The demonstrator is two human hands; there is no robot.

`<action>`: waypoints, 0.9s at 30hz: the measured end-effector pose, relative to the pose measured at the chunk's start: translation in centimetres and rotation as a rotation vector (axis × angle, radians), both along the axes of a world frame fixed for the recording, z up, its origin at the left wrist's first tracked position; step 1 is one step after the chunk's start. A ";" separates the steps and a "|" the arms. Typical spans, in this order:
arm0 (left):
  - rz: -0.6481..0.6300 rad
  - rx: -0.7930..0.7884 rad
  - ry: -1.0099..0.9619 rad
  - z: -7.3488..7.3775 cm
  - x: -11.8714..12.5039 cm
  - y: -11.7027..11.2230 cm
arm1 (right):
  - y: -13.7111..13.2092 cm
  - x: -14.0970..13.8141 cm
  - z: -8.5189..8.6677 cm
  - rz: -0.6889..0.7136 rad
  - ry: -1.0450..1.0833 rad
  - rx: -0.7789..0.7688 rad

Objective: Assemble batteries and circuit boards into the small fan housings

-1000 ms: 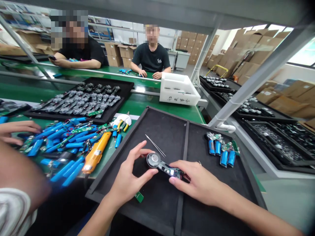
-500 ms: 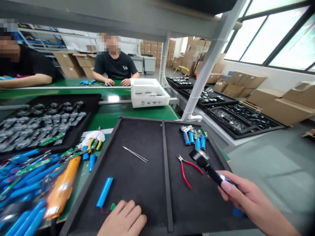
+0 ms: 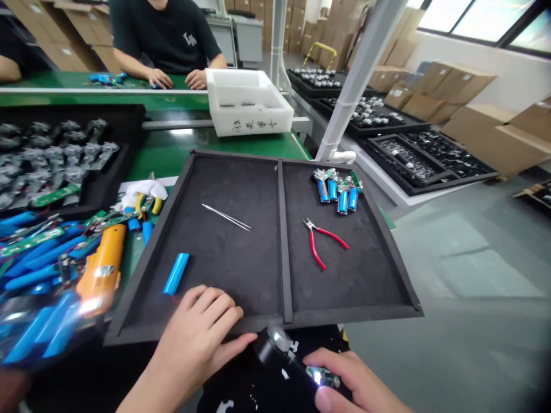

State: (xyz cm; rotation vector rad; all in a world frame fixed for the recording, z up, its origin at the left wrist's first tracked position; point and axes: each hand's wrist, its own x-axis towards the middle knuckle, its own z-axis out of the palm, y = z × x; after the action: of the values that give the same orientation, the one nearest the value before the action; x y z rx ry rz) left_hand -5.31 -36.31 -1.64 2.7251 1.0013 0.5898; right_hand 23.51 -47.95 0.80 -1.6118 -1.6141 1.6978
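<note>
My right hand [image 3: 344,381] is closed around the handle of a black handheld device with a round head [image 3: 275,344], held low in front of the tray. A bright light shines from a small circuit board [image 3: 321,377] on its handle. My left hand [image 3: 202,330] rests over the tray's front edge with its fingers bent and its thumb stretched out close to the round head; whether it touches cannot be told. Near its fingers lies a blue battery cell [image 3: 176,274]. Tweezers [image 3: 226,217] and red-handled cutters [image 3: 318,241] lie in the black tray [image 3: 283,246].
Several blue cells with circuit boards [image 3: 338,192] sit in the tray's far right corner. To the left are an orange tool [image 3: 103,264] and a heap of blue cells [image 3: 38,275]. A white bin [image 3: 249,109] stands beyond. Across the bench sits a person [image 3: 167,46].
My right hand has brought the black device from above the tray's right side down and left, in front of the tray. My left thumb has stretched toward it. The view has tilted down.
</note>
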 end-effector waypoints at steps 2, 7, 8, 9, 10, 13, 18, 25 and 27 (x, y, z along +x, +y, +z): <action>0.023 -0.047 -0.016 0.1 -0.1 -0.3 | 0.1 0.0 -0.2 0.048 -0.011 -0.035; 0.026 -0.106 -0.024 0.5 -0.5 -0.6 | 0.2 0.4 -0.7 0.094 -0.031 -0.085; 0.026 -0.113 -0.027 0.5 -0.5 -0.6 | 0.3 0.4 -0.7 0.102 -0.032 -0.100; 0.026 -0.117 -0.028 0.5 -0.4 -0.6 | 0.4 0.3 -0.8 0.111 -0.031 -0.113; 0.027 -0.118 -0.029 0.4 -0.4 -0.6 | 0.5 0.3 -0.9 0.118 -0.030 -0.121; 0.031 -0.105 -0.020 0.4 -0.2 -0.4 | 0.4 0.4 -1.5 0.130 -0.024 -0.122; 0.058 -0.093 0.016 0.9 -0.8 -0.7 | -0.6 1.1 -2.4 0.061 -0.003 -0.085; 0.257 -0.635 -0.845 1.2 3.3 -5.8 | 2.6 -2.0 0.8 -0.084 0.084 0.383; 0.375 -0.827 -1.082 1.2 6.0 -6.3 | 4.3 -3.3 1.9 -0.100 0.097 0.506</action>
State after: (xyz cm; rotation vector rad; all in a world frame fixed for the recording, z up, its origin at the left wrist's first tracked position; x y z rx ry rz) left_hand 0.66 -42.63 -0.39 1.1987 1.0532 1.1693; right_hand 20.24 -43.66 2.68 -1.3114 -1.7053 1.1693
